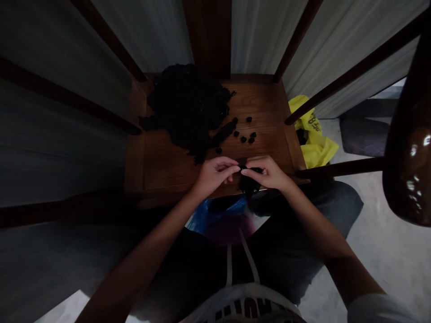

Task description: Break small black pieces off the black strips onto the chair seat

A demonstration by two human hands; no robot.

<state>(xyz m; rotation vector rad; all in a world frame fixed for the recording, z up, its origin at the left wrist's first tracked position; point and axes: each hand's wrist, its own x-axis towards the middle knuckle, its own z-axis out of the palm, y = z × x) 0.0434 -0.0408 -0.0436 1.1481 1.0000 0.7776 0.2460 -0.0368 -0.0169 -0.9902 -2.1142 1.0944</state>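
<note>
My left hand and my right hand meet over the near edge of a small wooden table. Both pinch a black strip of material, whose loose end hangs down below my right hand. A large heap of the same black material lies at the table's far left. Several small black rolled pieces are scattered to the right of the heap, beyond my hands.
A yellow plastic bag lies on the floor right of the table. A blue bag sits under the table's near edge by my knees. Dark wooden rails cross both sides. A glossy brown object looms at far right.
</note>
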